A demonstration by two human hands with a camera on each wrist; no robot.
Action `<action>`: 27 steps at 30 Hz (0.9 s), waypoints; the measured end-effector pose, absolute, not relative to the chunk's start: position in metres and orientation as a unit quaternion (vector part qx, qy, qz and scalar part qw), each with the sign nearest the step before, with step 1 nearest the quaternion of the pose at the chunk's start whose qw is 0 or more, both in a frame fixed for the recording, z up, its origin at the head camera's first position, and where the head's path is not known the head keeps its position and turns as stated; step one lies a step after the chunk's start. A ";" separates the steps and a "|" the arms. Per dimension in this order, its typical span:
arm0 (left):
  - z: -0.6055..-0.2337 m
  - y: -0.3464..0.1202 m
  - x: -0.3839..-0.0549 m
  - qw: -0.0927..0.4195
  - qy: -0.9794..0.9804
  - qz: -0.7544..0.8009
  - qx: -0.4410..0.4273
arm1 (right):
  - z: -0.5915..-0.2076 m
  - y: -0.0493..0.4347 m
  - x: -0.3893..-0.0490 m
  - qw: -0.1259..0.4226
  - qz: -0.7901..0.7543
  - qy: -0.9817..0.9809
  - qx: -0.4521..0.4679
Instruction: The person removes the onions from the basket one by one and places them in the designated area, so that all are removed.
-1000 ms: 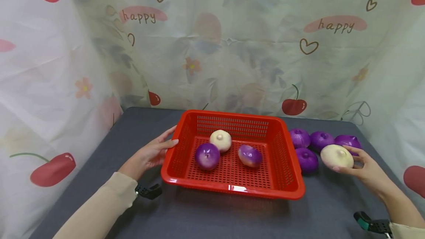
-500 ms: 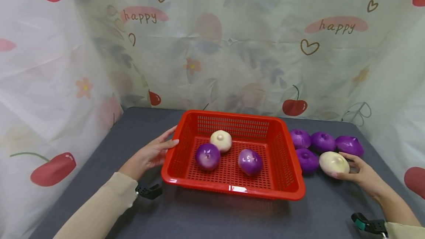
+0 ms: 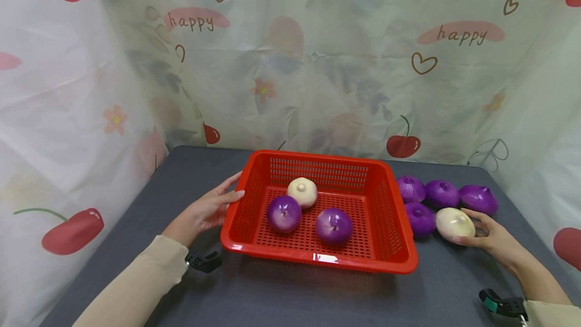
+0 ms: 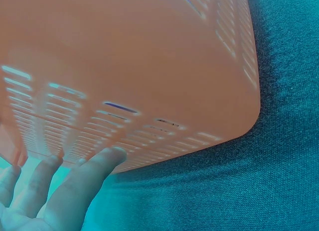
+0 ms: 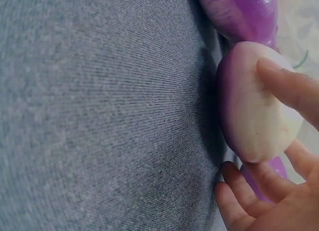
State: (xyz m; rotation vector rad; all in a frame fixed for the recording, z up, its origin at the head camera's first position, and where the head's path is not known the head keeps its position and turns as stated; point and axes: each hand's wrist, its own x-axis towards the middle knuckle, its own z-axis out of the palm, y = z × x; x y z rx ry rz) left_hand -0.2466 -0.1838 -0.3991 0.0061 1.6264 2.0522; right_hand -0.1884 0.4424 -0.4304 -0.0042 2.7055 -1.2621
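My right hand [image 3: 492,236] pinches a white-topped onion [image 3: 455,226] between thumb and fingers, close over the dark table at the right. In the right wrist view this onion [image 5: 254,101] shows a purple underside, and it overlaps a purple onion [image 5: 241,14]. My left hand [image 3: 206,213] holds the left side of a red slotted basket [image 3: 317,261], thumb at the rim. In the left wrist view, fingertips [image 4: 117,155] lie against its outer wall. Inside the basket are a white onion [image 3: 301,192] and two purple onions [image 3: 284,214], one of them [image 3: 334,226] toward the front.
Several purple onions [image 3: 442,194] sit in a cluster beside the basket's right wall, one [image 3: 478,200] just behind my right hand. The grey tabletop [image 3: 290,299] extends in front of the basket. A cherry-printed curtain [image 3: 313,79] hangs along the back and sides.
My right hand has lowered the white-topped onion slightly toward the table and left. The right-hand purple onion inside the basket has rolled forward and left. My left hand stays put.
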 end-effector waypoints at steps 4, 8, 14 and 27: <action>-0.399 -0.184 -0.246 0.254 0.603 0.756 0.000 | -0.429 0.442 -0.189 0.094 -0.425 0.900 0.001; -0.399 -0.183 -0.246 0.252 0.608 0.753 0.003 | -0.429 0.443 -0.190 0.105 -0.426 0.898 0.004; -0.400 -0.182 -0.246 0.249 0.608 0.754 -0.008 | -0.428 0.445 -0.191 0.123 -0.422 0.898 0.007; -0.400 -0.183 -0.246 0.250 0.606 0.755 -0.001 | -0.429 0.447 -0.191 0.133 -0.434 0.891 -0.001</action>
